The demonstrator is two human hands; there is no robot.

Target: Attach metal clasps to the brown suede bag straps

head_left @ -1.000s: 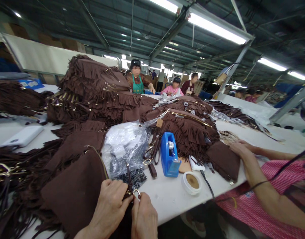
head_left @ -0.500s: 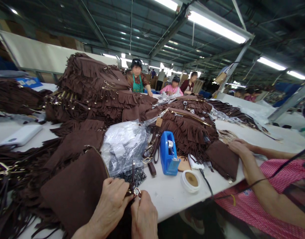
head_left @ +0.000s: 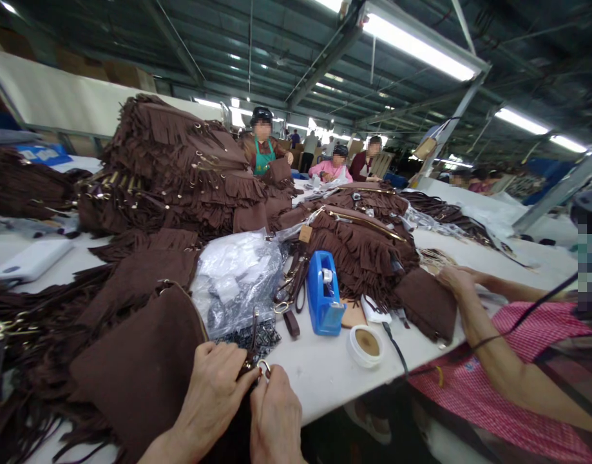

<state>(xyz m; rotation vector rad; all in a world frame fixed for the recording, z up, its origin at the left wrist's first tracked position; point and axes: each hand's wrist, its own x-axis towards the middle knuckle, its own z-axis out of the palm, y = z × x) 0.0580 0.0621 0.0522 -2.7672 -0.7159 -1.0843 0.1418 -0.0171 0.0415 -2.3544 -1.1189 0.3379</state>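
Observation:
My left hand [head_left: 212, 399] and my right hand [head_left: 275, 419] meet at the near edge of the white table [head_left: 324, 380]. Both are closed in a pinch on a small metal ring clasp [head_left: 263, 368] at the corner of a brown suede bag [head_left: 136, 374]. A thin dark strap rises from the clasp between my fingertips. The bag lies flat to the left of my hands, with fringe hanging from it.
A clear plastic bag [head_left: 238, 283], a blue tape dispenser [head_left: 323, 293] and a round white tub [head_left: 366, 345] sit ahead. Tall piles of brown fringed bags [head_left: 180, 174] fill the table. A co-worker's hand [head_left: 457, 283] rests on a brown bag at right. Other people work farther back.
My hands stay pinched on the clasp with only slight finger shifts. The view has drifted a little to the right and down.

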